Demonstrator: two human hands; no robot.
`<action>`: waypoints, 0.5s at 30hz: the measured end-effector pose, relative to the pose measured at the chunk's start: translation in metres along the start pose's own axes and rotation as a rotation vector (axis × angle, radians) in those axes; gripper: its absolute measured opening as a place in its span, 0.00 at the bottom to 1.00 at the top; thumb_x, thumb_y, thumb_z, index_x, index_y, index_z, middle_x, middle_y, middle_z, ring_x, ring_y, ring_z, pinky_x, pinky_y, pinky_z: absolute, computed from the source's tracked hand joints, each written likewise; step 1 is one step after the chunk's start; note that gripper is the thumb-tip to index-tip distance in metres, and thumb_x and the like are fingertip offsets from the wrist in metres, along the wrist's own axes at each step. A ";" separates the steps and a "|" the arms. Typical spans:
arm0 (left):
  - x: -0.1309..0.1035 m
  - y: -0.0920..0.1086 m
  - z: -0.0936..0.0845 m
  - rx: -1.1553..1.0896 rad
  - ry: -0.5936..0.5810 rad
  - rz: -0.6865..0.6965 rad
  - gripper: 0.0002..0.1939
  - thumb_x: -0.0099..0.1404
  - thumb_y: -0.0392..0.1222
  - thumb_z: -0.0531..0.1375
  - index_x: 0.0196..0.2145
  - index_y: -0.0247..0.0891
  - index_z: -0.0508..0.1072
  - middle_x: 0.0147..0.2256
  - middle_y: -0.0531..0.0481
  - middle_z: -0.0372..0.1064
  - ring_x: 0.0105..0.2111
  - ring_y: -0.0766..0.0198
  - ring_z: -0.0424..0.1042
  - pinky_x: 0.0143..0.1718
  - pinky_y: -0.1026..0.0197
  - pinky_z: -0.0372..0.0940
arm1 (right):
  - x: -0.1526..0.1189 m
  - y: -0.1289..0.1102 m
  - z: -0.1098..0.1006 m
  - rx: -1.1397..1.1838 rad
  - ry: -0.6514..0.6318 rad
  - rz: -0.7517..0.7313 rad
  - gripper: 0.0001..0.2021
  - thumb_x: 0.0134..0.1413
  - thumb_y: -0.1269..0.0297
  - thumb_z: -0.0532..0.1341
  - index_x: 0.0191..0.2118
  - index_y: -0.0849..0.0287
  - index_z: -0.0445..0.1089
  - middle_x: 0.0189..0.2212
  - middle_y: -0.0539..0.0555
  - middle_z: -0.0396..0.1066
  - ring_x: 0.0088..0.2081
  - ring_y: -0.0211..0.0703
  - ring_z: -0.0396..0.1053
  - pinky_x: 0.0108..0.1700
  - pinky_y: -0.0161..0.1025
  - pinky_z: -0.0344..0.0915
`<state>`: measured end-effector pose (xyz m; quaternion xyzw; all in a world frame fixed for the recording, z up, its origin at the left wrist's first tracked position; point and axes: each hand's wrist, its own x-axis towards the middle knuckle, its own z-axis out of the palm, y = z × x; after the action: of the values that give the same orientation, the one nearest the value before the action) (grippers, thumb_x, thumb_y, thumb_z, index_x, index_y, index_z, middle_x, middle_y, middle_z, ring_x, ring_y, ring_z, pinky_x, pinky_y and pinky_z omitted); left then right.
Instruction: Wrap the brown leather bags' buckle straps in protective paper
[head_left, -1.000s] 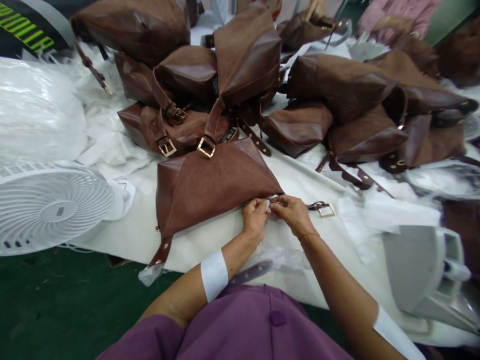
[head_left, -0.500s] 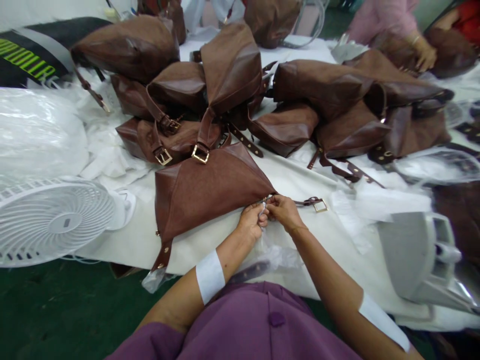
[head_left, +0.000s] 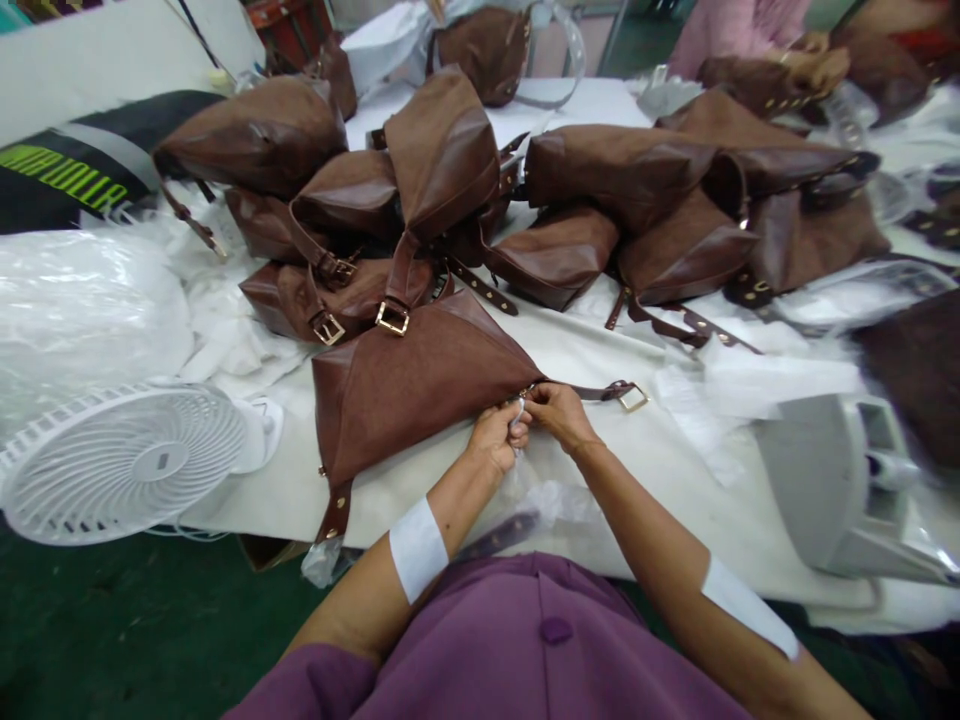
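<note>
Gripping white scrap [head_left: 517, 414] in curled left hand [head_left: 493, 436]; exposing more of it than one second ago. Pinching closed with right hand [head_left: 561, 412] just beside; cannot tell on what. Noted bag [head_left: 420, 390] just beyond grip, extending leftward, unmoved.

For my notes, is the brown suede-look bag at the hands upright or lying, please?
Lying: the bag shows its broad face upward on the pale tabletop.

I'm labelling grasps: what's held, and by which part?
The left hand grips a small whitish piece, which end unclear. The right hand is at the right corner of the nearest brown bag, its hold hidden.
</note>
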<state>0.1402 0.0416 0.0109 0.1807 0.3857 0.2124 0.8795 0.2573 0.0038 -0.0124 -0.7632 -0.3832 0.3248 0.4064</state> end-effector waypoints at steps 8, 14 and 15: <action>-0.008 0.004 0.000 0.033 0.071 0.014 0.05 0.54 0.31 0.59 0.28 0.34 0.63 0.19 0.54 0.60 0.14 0.77 0.52 0.15 0.70 0.42 | -0.003 -0.009 -0.002 -0.152 -0.050 -0.004 0.09 0.41 0.61 0.61 0.20 0.62 0.70 0.15 0.49 0.65 0.21 0.36 0.61 0.25 0.33 0.55; -0.007 -0.008 -0.001 0.064 0.108 0.125 0.08 0.53 0.32 0.60 0.28 0.36 0.61 0.18 0.56 0.60 0.13 0.76 0.54 0.15 0.70 0.44 | -0.036 0.000 -0.005 0.301 0.127 0.207 0.12 0.42 0.58 0.62 0.31 0.62 0.73 0.24 0.52 0.71 0.25 0.39 0.67 0.25 0.33 0.62; -0.006 -0.011 0.000 0.068 0.120 0.148 0.08 0.53 0.33 0.60 0.28 0.36 0.61 0.18 0.56 0.59 0.13 0.76 0.54 0.15 0.70 0.44 | -0.040 -0.002 -0.004 0.338 0.148 0.212 0.13 0.41 0.57 0.63 0.31 0.62 0.74 0.25 0.52 0.71 0.26 0.39 0.67 0.25 0.33 0.62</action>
<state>0.1387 0.0295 0.0092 0.2252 0.4303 0.2739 0.8301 0.2398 -0.0311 -0.0015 -0.7420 -0.2099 0.3685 0.5192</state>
